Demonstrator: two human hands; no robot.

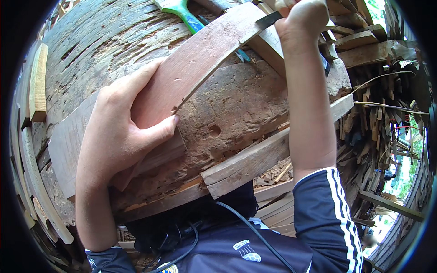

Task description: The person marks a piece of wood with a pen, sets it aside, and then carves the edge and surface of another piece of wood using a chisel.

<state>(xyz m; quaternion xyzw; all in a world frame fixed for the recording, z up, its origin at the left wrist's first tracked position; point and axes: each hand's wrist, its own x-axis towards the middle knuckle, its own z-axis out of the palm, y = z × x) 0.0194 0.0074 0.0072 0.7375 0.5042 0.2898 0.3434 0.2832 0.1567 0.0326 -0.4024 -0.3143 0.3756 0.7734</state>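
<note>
My left hand (123, 123) grips the lower left end of a reddish, flat wooden board (195, 59), its thumb along the near edge and its fingers partly hidden. The board slants up to the right over a grey wooden piece (73, 136). At the board's far end my right hand (302, 16) is closed, partly cut off by the frame's top. A dark flat blade (268, 20) juts from that fist onto the board's face; the tool's handle is hidden in the hand.
Everything rests on a thick, weathered wooden workbench (218, 107). A green-handled brush (182, 13) lies behind the board, with a turquoise object (242, 55) beside it. A loose wooden bar (255, 164) runs along the near edge. Scrap wood (364, 41) is piled at right; planks (38, 82) stand at left.
</note>
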